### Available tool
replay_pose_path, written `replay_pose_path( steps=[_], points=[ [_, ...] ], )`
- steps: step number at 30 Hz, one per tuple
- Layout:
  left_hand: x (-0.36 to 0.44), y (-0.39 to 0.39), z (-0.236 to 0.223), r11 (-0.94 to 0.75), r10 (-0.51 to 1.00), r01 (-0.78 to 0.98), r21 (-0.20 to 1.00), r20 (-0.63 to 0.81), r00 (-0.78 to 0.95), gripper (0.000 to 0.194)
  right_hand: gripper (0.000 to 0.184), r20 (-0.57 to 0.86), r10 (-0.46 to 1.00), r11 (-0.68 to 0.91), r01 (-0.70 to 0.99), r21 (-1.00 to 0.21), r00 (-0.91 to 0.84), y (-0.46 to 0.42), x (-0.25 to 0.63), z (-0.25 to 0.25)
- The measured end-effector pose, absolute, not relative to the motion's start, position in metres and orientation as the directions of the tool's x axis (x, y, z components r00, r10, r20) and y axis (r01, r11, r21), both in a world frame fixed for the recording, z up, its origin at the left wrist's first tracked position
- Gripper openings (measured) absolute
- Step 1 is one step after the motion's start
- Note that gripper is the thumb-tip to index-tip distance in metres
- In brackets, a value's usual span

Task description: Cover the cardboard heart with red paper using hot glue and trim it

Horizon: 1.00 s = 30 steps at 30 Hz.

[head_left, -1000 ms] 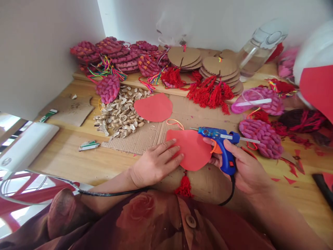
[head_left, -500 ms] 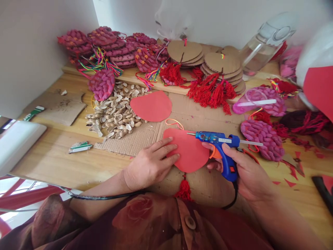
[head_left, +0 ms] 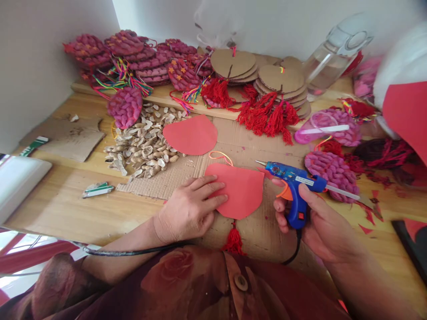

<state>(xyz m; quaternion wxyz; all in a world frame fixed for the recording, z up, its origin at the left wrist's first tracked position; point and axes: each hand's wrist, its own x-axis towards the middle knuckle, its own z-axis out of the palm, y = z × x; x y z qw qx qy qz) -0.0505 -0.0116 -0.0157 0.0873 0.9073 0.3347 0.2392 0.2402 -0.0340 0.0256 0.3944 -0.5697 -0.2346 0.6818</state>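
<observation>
My left hand [head_left: 191, 206] lies flat with its fingers outstretched on the left part of a red paper piece [head_left: 242, 191]. A yellow-orange cord loop [head_left: 220, 156] shows above that paper, and a red tassel [head_left: 234, 240] hangs out below it. In my right hand [head_left: 320, 218] is a blue glue gun [head_left: 295, 186], gripped by its handle with fingers near the orange trigger. A clear glue stick [head_left: 343, 193] juts from its back. The metal nozzle points left, just right of the paper's upper corner. Another red paper piece [head_left: 191, 134] lies behind.
Peanut shells [head_left: 143, 142] are heaped at the left on the cardboard [head_left: 230, 138]. Stacked pink discs [head_left: 150, 66] and cardboard discs [head_left: 233, 64] with red tassels line the raised back ledge. A bottle [head_left: 333, 58] leans at right. The gun's black cable [head_left: 295, 251] runs past my body.
My right hand has moved the glue gun right, off the red paper, uncovering its upper right corner. My left hand stays on the paper. The whole view has shifted slightly.
</observation>
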Motion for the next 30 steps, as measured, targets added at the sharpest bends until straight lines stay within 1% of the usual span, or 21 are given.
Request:
replay_pose_path(
  steps=[4, 6, 9, 11, 13, 15, 16, 18, 19, 21, 23, 24, 26, 27, 30],
  points=[
    [-0.054, -0.01, -0.011, -0.763, 0.647, 0.577, 0.292, 0.321, 0.692, 0.048, 0.039, -0.595, 0.803, -0.572, -0.325, -0.754, -0.034, -0.042, 0.241, 0.033],
    [-0.056, -0.009, -0.01, -0.771, 0.636, 0.576, 0.271, 0.312, 0.705, 0.049, 0.037, -0.581, 0.814, -0.547, -0.36, -0.756, -0.018, -0.045, 0.242, 0.037],
    [-0.059, -0.01, -0.01, -0.792, 0.608, 0.572, 0.211, 0.341, 0.717, 0.048, 0.034, -0.572, 0.82, -0.529, -0.392, -0.752, -0.009, -0.05, 0.243, 0.041],
    [-0.062, -0.013, -0.009, -0.792, 0.605, 0.578, 0.197, 0.382, 0.699, 0.049, 0.033, -0.567, 0.823, -0.519, -0.401, -0.755, 0.003, -0.053, 0.242, 0.046],
    [-0.065, -0.018, -0.005, -0.79, 0.608, 0.566, 0.236, 0.424, 0.671, 0.049, 0.034, -0.549, 0.836, -0.496, -0.411, -0.765, 0.015, -0.053, 0.239, 0.054],
    [-0.066, -0.025, 0.0, -0.786, 0.618, 0.526, 0.324, 0.443, 0.65, 0.047, 0.035, -0.505, 0.863, -0.456, -0.422, -0.783, 0.004, -0.051, 0.233, 0.063],
    [-0.066, -0.028, 0.002, -0.78, 0.625, 0.492, 0.386, 0.447, 0.64, 0.046, 0.035, -0.472, 0.882, -0.43, -0.429, -0.794, -0.012, -0.05, 0.228, 0.068],
    [-0.064, -0.035, 0.01, -0.737, 0.655, 0.399, 0.546, 0.432, 0.62, 0.044, 0.032, -0.382, 0.923, -0.365, -0.435, -0.823, -0.052, -0.045, 0.217, 0.076],
    [-0.062, -0.039, 0.014, -0.685, 0.687, 0.351, 0.638, 0.407, 0.602, 0.041, 0.032, -0.335, 0.939, -0.332, -0.434, -0.838, -0.071, -0.043, 0.209, 0.079],
    [-0.057, -0.045, 0.025, -0.513, 0.776, 0.267, 0.815, 0.309, 0.549, 0.031, 0.032, -0.256, 0.961, -0.276, -0.431, -0.859, -0.105, -0.038, 0.191, 0.084],
    [-0.052, -0.049, 0.036, -0.29, 0.862, 0.176, 0.941, 0.177, 0.475, 0.023, 0.034, -0.213, 0.964, -0.262, -0.438, -0.86, -0.159, -0.036, 0.17, 0.087],
    [-0.049, -0.051, 0.04, -0.197, 0.875, 0.095, 0.976, 0.132, 0.466, 0.024, 0.036, -0.205, 0.958, -0.276, -0.443, -0.853, -0.201, -0.035, 0.16, 0.087],
    [-0.046, -0.052, 0.046, -0.039, 0.866, -0.119, 0.992, 0.093, 0.491, 0.034, 0.041, -0.21, 0.931, -0.33, -0.439, -0.836, -0.3, -0.034, 0.139, 0.086],
    [-0.046, -0.052, 0.047, 0.025, 0.862, -0.191, 0.981, 0.075, 0.501, 0.038, 0.044, -0.22, 0.912, -0.361, -0.426, -0.829, -0.345, -0.034, 0.13, 0.084],
    [-0.047, -0.052, 0.043, 0.142, 0.887, -0.285, 0.948, 0.006, 0.461, 0.04, 0.05, -0.248, 0.872, -0.412, -0.362, -0.836, -0.422, -0.032, 0.112, 0.072]
  ],
)
